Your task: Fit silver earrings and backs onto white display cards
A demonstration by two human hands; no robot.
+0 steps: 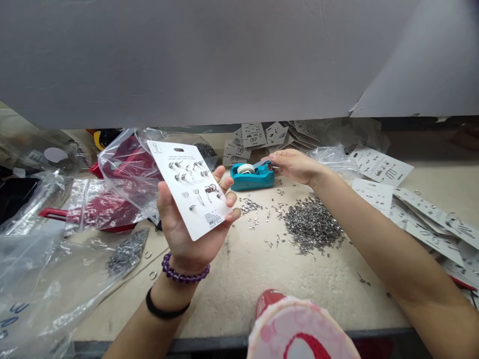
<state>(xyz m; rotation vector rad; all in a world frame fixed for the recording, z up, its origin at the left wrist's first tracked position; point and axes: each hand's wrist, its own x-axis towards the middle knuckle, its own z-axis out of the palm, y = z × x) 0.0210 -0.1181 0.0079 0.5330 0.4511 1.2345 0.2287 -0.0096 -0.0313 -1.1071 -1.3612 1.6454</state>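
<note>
My left hand holds a white earring card by its edges, tilted, fingers behind it and thumb at its left edge. The card's face toward me bears print, a barcode, a hang slot and several small metal posts with backs. At the blue tape dispenser, which carries a white roll, my right hand pinches the end of the clear tape near the cutter. Just in front of the dispenser lies a large pile of tiny metal earring backs, with loose pieces scattered left of it.
More earring cards are stacked at the right, others at the back. Plastic bags, one with small metal parts, and red items cover the left side. A pink-covered round object stands at the front edge. A grey panel overhangs the back.
</note>
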